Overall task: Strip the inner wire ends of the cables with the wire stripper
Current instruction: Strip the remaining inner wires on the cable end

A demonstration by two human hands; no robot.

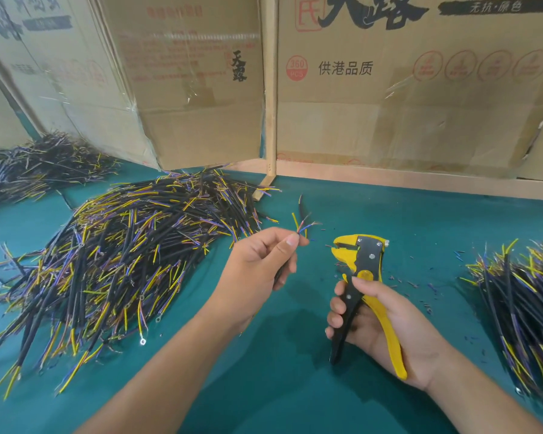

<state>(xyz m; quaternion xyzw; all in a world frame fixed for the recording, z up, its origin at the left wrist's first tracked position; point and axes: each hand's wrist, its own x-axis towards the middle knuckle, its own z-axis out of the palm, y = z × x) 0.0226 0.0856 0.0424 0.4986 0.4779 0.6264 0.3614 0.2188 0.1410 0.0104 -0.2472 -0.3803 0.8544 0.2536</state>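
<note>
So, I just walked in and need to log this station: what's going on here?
A person is stripping cable ends. The left hand pinches one cable with its coloured inner wires fanned out, and the right hand grips a yellow and black wire stripper, held apart from the wires. Cable piles lie on the green table, a big one on the left and another on the right.

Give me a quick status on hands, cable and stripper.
Left hand pinches one cable, wire ends fanned upward. Right hand grips wire stripper, apart from cable. Nothing between them.
</note>
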